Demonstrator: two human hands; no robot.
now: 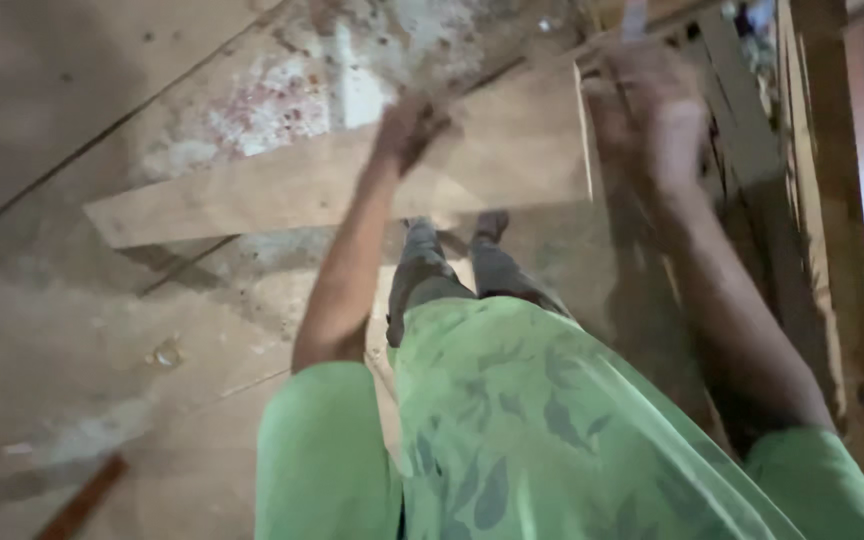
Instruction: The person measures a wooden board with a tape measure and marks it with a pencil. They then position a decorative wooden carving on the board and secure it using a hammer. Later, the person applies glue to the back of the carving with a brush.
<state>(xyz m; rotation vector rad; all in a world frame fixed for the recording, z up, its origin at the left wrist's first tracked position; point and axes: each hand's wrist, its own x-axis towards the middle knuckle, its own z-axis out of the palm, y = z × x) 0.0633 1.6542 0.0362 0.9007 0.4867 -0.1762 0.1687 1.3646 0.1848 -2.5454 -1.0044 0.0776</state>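
I stand looking down my green patterned shirt at a long pale wooden plank [282,190] held level in front of me. My left hand [410,128] grips the plank's far edge near its middle. My right hand [642,105] is blurred, raised at the plank's right end [580,130], its fingers curled around something thin that I cannot make out. My feet show below the plank.
A stained, dusty concrete floor [72,330] spreads to the left. A stack of wooden boards and frames [802,180] stands upright along the right side. A reddish stick [82,500] lies at the lower left.
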